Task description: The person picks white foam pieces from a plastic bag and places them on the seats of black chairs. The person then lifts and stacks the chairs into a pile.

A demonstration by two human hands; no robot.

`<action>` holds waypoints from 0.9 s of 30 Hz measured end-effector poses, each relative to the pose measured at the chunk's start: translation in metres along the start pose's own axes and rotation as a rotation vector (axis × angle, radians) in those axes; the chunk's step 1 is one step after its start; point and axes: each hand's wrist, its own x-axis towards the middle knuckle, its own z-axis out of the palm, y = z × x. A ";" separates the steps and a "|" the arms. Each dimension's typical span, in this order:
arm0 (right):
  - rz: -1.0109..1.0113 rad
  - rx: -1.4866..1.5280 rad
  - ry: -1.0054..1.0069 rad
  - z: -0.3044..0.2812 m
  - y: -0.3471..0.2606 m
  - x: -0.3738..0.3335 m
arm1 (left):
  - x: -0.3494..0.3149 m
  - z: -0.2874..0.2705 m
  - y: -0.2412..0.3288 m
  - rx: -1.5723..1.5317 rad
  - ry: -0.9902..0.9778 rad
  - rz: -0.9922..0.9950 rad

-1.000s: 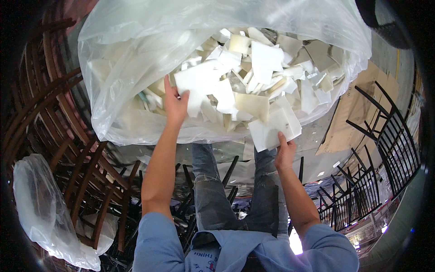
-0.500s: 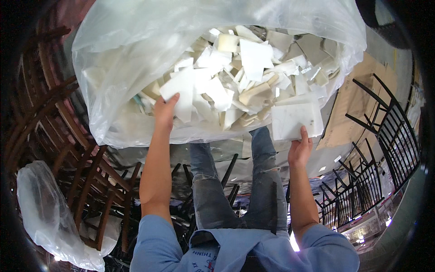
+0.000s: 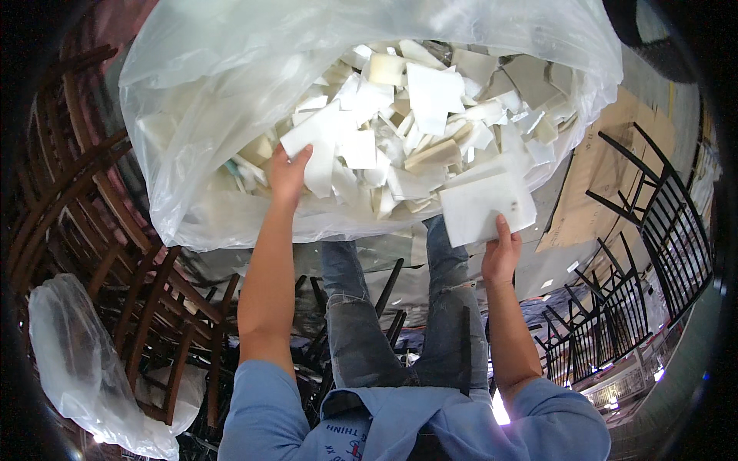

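**Bag of white scraps, both hands engaged**

Bag (image 3: 200, 107): clear plastic, open-mouthed, in front of the person's knees, full of white scraps (image 3: 400, 131). Left hand (image 3: 286, 173): inside, fingers grasping a flat white piece (image 3: 323, 146). Right hand (image 3: 501, 257): pinching a white slab (image 3: 486, 206) at the bag's near edge. Dark wooden chairs (image 3: 84, 223) stacked left.

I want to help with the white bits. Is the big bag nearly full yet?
Mostly. The clear bag already holds a big heap of white scraps. Right now the left hand reaches in among them, and the right hand holds a flat white slab at the bag's edge. That slab is not yet fully inside.
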 end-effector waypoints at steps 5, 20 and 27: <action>-0.396 -0.169 0.314 -0.006 -0.062 0.011 | 0.010 0.010 0.020 -0.047 -0.118 -0.169; 0.058 0.417 -0.228 0.042 -0.059 -0.020 | -0.025 -0.009 0.045 -0.051 -0.087 -0.114; 0.413 0.574 -0.523 0.097 -0.019 -0.056 | -0.152 -0.004 0.073 -0.277 0.318 0.141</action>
